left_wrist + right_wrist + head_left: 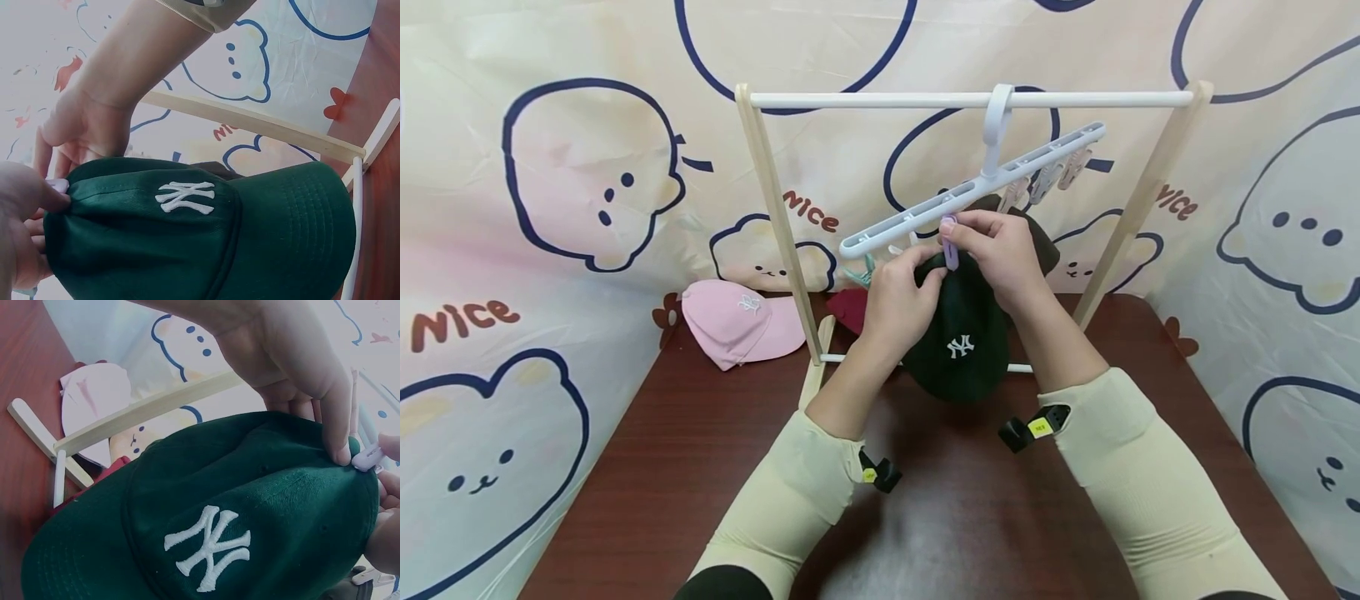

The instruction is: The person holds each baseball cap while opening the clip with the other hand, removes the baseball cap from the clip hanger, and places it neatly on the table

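Observation:
A dark green baseball cap (pixel 958 312) with a white NY emblem hangs brim-down beneath a pale blue clip hanger (pixel 917 218). My left hand (pixel 897 298) pinches the top of the cap between thumb and fingers. On the other side, my right hand (pixel 1003 254) pinches a purple clip (pixel 952 254) at the cap's crown. The right wrist view shows the clip (pixel 367 457) against the cloth, beside the left thumb. Whether its jaws bite the fabric cannot be seen. The hanger hooks over a white rod (pixel 865 101) and tilts, left end lower.
Pink clips (pixel 1075 167) and a grey one hang at the hanger's right; a teal clip (pixel 860 273) hangs left. A dark brown cap (pixel 1037 237) is behind the right hand. A pink cap (pixel 741 321) and a red cap (pixel 848 308) lie on the brown table (pixel 655 467).

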Demonstrator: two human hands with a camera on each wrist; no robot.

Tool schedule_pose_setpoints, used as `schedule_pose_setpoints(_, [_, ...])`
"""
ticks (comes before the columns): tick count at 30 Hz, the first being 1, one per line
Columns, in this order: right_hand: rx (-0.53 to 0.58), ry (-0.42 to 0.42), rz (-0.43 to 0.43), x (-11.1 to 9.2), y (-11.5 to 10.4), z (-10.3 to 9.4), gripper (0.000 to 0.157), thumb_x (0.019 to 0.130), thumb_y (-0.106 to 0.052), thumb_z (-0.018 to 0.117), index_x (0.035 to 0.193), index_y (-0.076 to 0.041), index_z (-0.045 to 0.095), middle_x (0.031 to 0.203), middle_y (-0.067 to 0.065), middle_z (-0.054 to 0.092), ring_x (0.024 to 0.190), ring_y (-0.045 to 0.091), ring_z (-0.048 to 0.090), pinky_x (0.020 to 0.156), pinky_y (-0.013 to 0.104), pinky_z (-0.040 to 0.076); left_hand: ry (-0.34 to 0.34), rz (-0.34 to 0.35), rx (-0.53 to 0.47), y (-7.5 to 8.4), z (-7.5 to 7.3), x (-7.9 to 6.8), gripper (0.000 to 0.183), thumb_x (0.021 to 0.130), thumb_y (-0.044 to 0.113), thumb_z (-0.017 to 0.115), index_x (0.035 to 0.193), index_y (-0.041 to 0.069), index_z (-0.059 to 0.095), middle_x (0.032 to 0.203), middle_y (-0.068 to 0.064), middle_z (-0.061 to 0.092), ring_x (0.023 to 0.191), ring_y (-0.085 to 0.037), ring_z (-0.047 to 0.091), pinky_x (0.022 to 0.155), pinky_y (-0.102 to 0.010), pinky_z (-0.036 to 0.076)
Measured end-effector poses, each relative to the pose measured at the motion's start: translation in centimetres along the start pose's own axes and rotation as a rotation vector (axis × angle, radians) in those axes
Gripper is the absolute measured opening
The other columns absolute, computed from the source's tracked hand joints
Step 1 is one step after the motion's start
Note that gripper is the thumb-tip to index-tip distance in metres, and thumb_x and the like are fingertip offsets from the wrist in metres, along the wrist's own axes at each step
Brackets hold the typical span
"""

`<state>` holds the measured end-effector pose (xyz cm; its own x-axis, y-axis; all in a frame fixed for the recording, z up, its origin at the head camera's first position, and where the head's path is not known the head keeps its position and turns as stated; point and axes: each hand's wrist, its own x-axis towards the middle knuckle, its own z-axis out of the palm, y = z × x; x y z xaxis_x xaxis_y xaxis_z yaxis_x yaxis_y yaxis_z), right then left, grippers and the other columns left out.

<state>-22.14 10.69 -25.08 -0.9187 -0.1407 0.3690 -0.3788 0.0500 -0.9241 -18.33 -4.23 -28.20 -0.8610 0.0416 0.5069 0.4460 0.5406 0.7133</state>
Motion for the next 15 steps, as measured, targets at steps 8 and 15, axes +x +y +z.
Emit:
schedule_pose_setpoints(8, [-0.007,0.038,-0.038,0.06,0.26,0.38,0.029,0.092,-0.021,0.07,0.103,0.006,0.072,0.076,-0.001,0.069,0.088,0.023,0.06,0.09,0.035,0.046,0.009,-0.001,-0.023,-0.18,-0.06,0.02,0.026,0.095,0.017,0.065,0.12,0.008,0.069,0.12,-0.004,0.071,0.116,-0.016,0.064,0.101,-0.03,0.048])
schedule_pose_setpoints(15, [0.008,0.088,-0.051,0.06,0.56,0.59,0.03,0.092,-0.018,0.07,0.105,0.009,0.071,0.077,-0.001,0.07,0.084,0.021,0.062,0.084,0.028,0.051,0.008,0.018,-0.02,-0.21,-0.06,-0.01,0.026,0.095,0.015,0.066,0.119,0.007,0.069,0.119,-0.005,0.071,0.114,-0.016,0.065,0.101,-0.029,0.048])
